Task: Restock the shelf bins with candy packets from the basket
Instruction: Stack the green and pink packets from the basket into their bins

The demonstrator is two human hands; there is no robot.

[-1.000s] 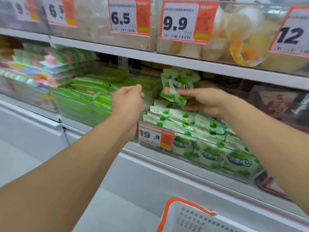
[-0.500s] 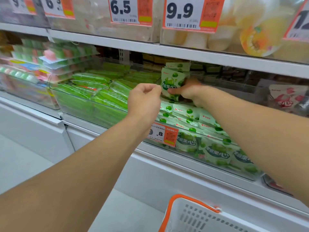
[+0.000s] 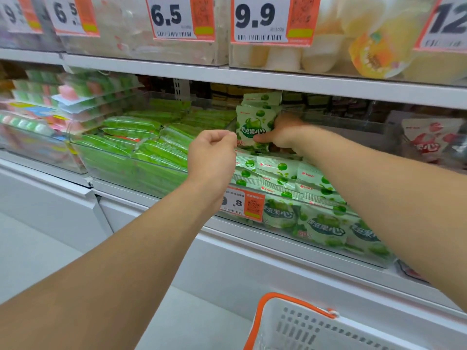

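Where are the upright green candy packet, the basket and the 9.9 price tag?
green candy packet (image 3: 252, 128), head view, printed front.
basket (image 3: 262, 322), head view, orange rim.
9.9 price tag (image 3: 255, 16), head view, white number panel.

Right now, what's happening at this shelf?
A person is restocking candy. Their right hand holds a few pale green candy packets with green fruit pictures upright at the back of a clear plastic shelf bin that already holds rows of the same packets. The left hand, fingers curled, is at the packets' lower edge. A white plastic basket with orange handle waits below.
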